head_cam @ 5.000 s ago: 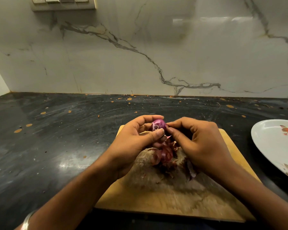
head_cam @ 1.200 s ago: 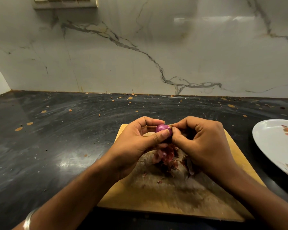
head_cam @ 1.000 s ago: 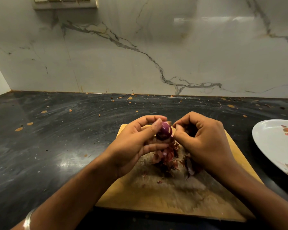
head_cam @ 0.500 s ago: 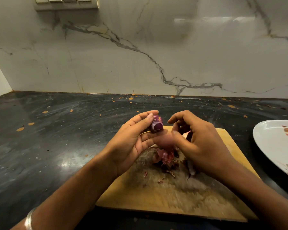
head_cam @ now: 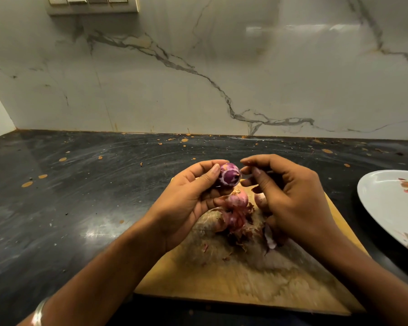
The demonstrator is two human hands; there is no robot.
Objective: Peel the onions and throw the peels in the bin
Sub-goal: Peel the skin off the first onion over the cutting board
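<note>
Since half a second ago the right hand (head_cam: 290, 198) has drawn slightly away from the small purple, partly peeled onion (head_cam: 230, 177), leaving a thin gap at its fingertips. Its fingers are curled, thumb against forefinger; whether they pinch a scrap of skin I cannot tell. The left hand (head_cam: 189, 203) grips the onion between thumb and fingertips, raised above the far edge of the worn wooden chopping board (head_cam: 233, 276). Below it on the board's far half sit a pale pink onion (head_cam: 237, 200) and a heap of reddish onion peels (head_cam: 240, 225), close beneath both wrists. The board's near half lies bare. A white floral-printed plate (head_cam: 391, 208) sits off the board's right edge, apart from it. Left of the board the black, orange-flecked stone counter (head_cam: 68, 196) runs open to the veined white marble backsplash (head_cam: 222, 67).
</note>
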